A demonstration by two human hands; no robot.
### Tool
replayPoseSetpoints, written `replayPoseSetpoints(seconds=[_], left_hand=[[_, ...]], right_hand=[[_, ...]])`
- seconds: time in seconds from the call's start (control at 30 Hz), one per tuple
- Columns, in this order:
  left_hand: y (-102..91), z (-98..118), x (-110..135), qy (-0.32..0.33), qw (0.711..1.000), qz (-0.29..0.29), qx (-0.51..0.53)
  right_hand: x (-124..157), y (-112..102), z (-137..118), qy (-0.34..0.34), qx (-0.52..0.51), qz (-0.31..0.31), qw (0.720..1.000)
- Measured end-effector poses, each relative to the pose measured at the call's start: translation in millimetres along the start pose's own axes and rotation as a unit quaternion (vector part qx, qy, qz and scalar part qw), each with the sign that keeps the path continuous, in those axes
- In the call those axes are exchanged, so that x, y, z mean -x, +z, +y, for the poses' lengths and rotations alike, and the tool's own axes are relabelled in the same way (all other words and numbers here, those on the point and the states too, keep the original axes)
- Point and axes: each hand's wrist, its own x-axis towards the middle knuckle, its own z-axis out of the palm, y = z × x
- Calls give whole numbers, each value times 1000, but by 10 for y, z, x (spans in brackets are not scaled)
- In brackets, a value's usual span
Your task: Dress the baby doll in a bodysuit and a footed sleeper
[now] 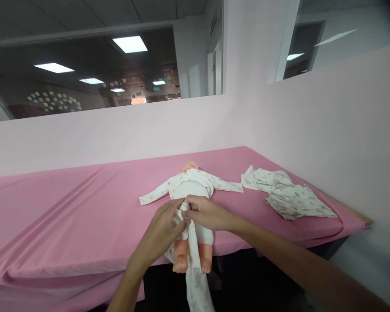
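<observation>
A baby doll (191, 190) lies on its back on the pink table (68, 216), head away from me, bare feet (191, 260) at the near edge. It wears a white printed top with both sleeves spread out. My left hand (164, 232) and my right hand (204, 212) meet over the doll's waist, fingers pinched on a white printed garment (195, 268). That garment hangs down from my hands between the doll's legs and past the table edge.
A crumpled white printed cloth (286, 193) lies on the table to the right of the doll. Pale pink partition walls (328, 130) close off the back and right sides. The pink cover is wrinkled at the left.
</observation>
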Motion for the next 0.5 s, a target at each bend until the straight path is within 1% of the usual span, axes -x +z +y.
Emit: replayPoseSetpoints(seconds=[0.03,0.07,0.13,0.2,0.23,0.3,0.37,0.4,0.47,0.5], left_hand=[[-28,-28,-77,-5,999,-36,3],[-49,-73,-139,-10,998,-59,0],[-65,-191,-213,-18,997,-69,-14],[-59,-303,-225,-33,997,-63,-15],[-53,-346,-217,-46,997,-64,-8],[-42,-392,-199,-70,996,-58,17],[-36,-392,-199,-90,993,-52,57],[-33,-382,-209,-100,990,-52,81],[-27,-356,-243,-124,983,-59,124],[-22,-348,-263,-136,979,-62,141]], right_hand=[[-16,17,-8,8,-16,17,1000],[0,36,-4,16,-18,42,999],[140,89,48,29,13,105,994],[416,189,171,48,62,169,982],[590,268,264,70,85,190,976],[952,495,517,125,102,237,958],[1249,803,838,167,75,223,957],[1345,974,1006,197,59,194,959],[1408,1303,1305,284,30,136,949],[1379,1439,1414,302,18,119,946]])
